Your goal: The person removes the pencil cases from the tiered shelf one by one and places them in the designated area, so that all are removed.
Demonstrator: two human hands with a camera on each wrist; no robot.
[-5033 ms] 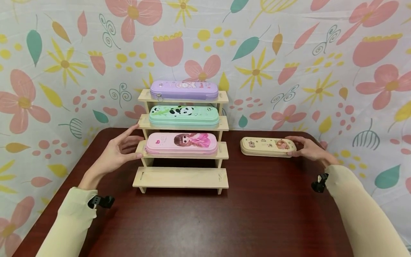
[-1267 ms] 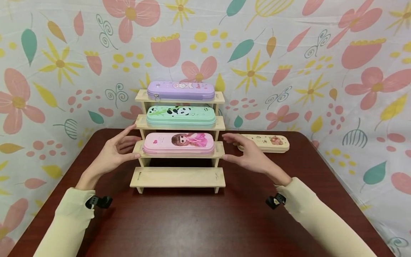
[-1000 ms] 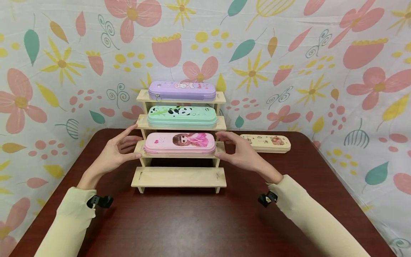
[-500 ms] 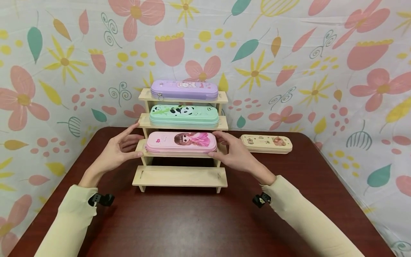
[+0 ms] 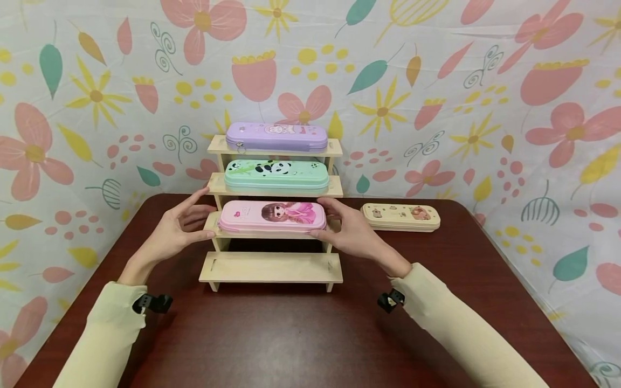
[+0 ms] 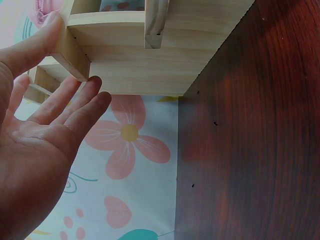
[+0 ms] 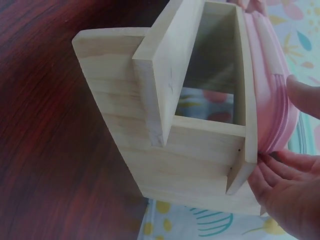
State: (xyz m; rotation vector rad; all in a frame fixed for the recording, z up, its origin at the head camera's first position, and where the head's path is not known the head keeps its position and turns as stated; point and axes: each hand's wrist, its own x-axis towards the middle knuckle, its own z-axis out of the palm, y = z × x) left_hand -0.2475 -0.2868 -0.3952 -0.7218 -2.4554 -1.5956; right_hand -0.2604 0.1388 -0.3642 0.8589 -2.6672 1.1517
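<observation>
A four-step wooden display stand (image 5: 271,267) bears a pencil case on each of its upper three shelves. In the head view, a pink pencil case (image 5: 245,211) with a doll print lies on the third shelf down. My right hand (image 5: 356,231) grips its right end, thumb in front and fingers behind. The right wrist view shows the pink zipped end (image 7: 275,100) between thumb and fingers. My left hand (image 5: 172,231) holds the left end of that same shelf, with its thumb at the front edge. In the left wrist view, the fingers (image 6: 85,107) reach behind the shelf end.
A mint panda pencil case (image 5: 301,175) lies on the second shelf and a purple one (image 5: 252,134) on top. To the right, a cream pencil case (image 5: 401,217) rests on the dark wooden table (image 5: 291,334). A flower-print cloth (image 5: 436,64) hangs close behind.
Five seconds ago my right hand held the cream pencil case; it has let go, moved left and taken hold of the pink pencil case. My left hand has stayed at the stand.
</observation>
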